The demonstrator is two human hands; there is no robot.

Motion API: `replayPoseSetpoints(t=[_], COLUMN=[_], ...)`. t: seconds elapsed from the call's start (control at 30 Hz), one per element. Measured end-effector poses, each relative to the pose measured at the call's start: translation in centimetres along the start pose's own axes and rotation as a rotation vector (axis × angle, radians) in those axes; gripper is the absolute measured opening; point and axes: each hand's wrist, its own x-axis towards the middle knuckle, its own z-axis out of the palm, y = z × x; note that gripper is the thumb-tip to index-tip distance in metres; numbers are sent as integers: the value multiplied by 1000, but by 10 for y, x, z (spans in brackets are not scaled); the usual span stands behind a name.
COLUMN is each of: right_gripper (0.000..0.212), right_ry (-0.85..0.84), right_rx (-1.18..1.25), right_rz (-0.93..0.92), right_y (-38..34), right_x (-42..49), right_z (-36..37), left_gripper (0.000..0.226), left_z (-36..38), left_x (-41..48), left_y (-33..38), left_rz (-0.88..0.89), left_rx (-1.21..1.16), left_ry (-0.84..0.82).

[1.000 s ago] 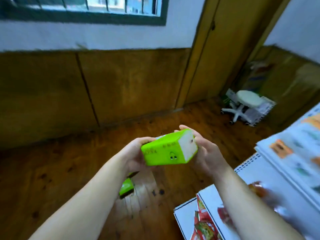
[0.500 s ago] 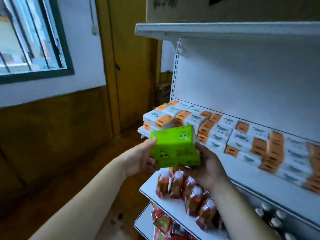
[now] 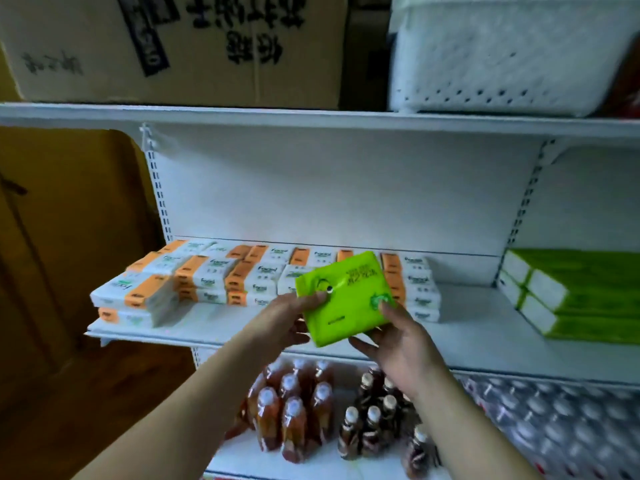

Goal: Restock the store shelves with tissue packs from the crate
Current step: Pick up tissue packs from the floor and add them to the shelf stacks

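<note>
Left hand (image 3: 285,320) and right hand (image 3: 401,344) grip tilted green tissue pack (image 3: 344,299) over shelf (image 3: 467,323) front edge. Best practice: level it, slide squarely between orange-white packs (image 3: 207,280) and green stack (image 3: 571,296).

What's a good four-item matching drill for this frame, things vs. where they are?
Things:
1. green tissue pack
2. cardboard box
3. white basket
4. bottles

Places:
a. lower shelf
b. top shelf, right side
c. gripped by left hand and right hand
d. top shelf, left side

Pairs: 1-c, 2-d, 3-b, 4-a
</note>
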Motion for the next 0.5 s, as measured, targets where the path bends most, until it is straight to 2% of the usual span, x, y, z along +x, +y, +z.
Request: replayPoseSetpoints(t=[0.03,0.07,0.13,0.17,0.23,0.33,0.5], right_gripper=[83,79,55,52,51,38,37], right_ry=[38,90,208,258,307,287,317], right_rx=[-1,-2,25,38,38,-101,-269], right_rz=[-55,-97,-128,-123,-90,-2,46], right_y=[-3,-6,-16,-21,-31,-52,-96], right_x=[-3,-6,-13,-17,-25,-44,-71], right_z=[-6,-12,-25,-33,-50,-70,-111], left_gripper=[58,64,77,81,77,65,56], left_z=[11,23,46,56,76,109,179], left_x=[5,8,13,16,25,33,44], left_y=[-2,-3,-6,-7,-7,0,-3], left_rz=[-1,-8,-28,-28,-10,0,-71], left_rx=[8,29,89,120,133,140,117], left_ry=[-60,-123,-211,-237,-278,-384,-383])
